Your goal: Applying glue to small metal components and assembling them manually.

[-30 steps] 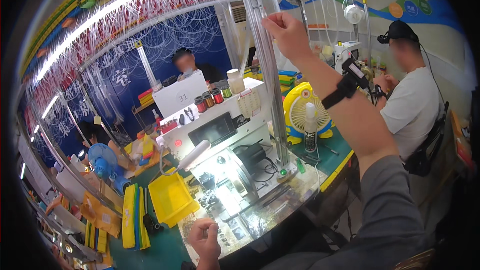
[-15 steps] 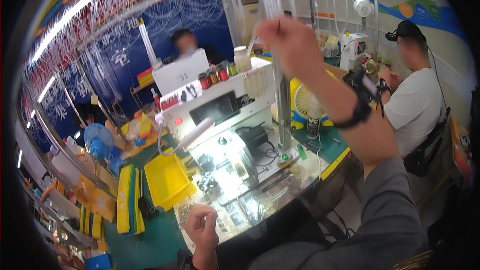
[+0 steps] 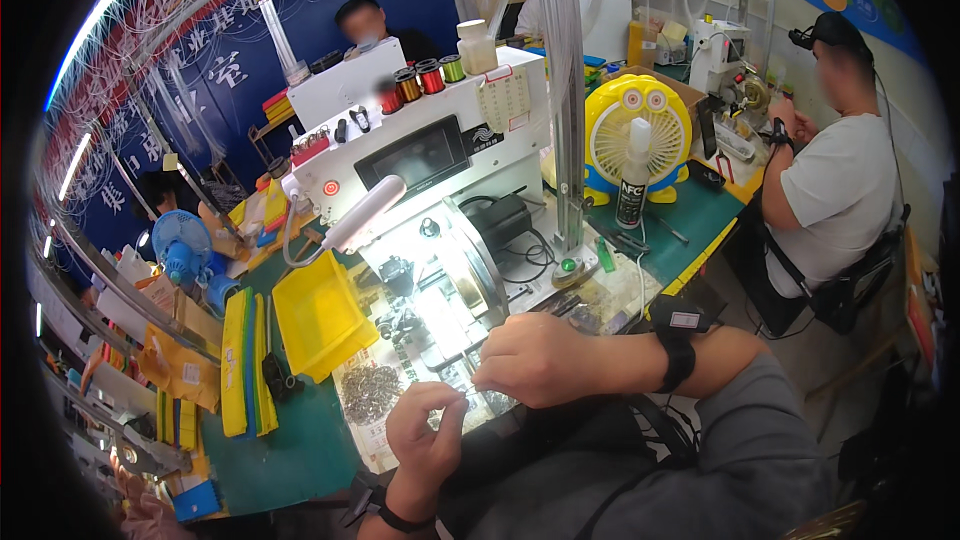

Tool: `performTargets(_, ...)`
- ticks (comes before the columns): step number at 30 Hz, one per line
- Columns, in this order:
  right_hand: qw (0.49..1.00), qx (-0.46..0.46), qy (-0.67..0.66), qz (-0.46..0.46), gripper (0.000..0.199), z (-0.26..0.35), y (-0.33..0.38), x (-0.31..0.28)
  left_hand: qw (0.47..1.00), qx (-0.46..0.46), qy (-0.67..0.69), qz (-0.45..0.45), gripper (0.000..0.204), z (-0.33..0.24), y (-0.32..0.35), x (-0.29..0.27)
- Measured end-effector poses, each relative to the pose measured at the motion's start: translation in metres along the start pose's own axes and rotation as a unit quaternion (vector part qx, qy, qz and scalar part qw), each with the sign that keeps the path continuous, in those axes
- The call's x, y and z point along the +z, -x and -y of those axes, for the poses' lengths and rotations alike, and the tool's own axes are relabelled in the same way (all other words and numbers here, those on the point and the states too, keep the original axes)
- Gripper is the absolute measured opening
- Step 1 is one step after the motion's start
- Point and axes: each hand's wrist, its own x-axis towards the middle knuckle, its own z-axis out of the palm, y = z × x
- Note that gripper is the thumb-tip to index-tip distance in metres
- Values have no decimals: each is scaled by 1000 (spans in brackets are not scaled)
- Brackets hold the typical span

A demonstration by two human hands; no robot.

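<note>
My left hand (image 3: 424,432) is closed in a pinch at the near edge of the lit bench, thumb against forefinger. Something tiny may be at its fingertips, too small to name. Close to its right, my right hand (image 3: 522,362) is closed too, fingers curled down and anything in them hidden. Just beyond both hands stands a bench machine (image 3: 455,285) with a dark screen and a brightly lit work area. A white lamp (image 3: 368,215) on a bent neck hangs over it. Beside my left hand lies a heap of small metal bits (image 3: 370,392).
A yellow tray (image 3: 318,325) and striped foam strips (image 3: 238,360) lie to the left on the green mat (image 3: 275,465). Thread spools (image 3: 430,77) line the machine's top. A yellow fan (image 3: 625,130) and a spray can (image 3: 630,195) stand right. One co-worker (image 3: 835,170) sits at the right.
My right hand has come down from high beside the clear hanging tubes to the bench, close to my left hand. The left hand stays pinched. The view has tilted downward.
</note>
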Motion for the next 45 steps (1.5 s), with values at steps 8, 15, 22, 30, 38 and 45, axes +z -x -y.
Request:
performTargets(8,997,-25,61,26,10,3,2,-4,997,46,-60,1,11,1,-4,7)
performTargets(15,998,-8,44,37,24,12,2,-15,995,75,-62,12,12,-3,-10,2)
performTargets(22,784,401,-454,136,16,16,9,-15,994,85,-64,27,14,-5,-7,-1)
performTargets(30,701,410,-570,123,18,13,20,-3,986,133,-85,47,14,-8,-9,-5)
performTargets(38,638,422,-638,91,20,22,41,4,978,169,-86,84,15,-20,-11,-2)
performTargets(45,619,374,-691,8,18,46,67,-3,962,212,-86,147,16,-38,-21,11)
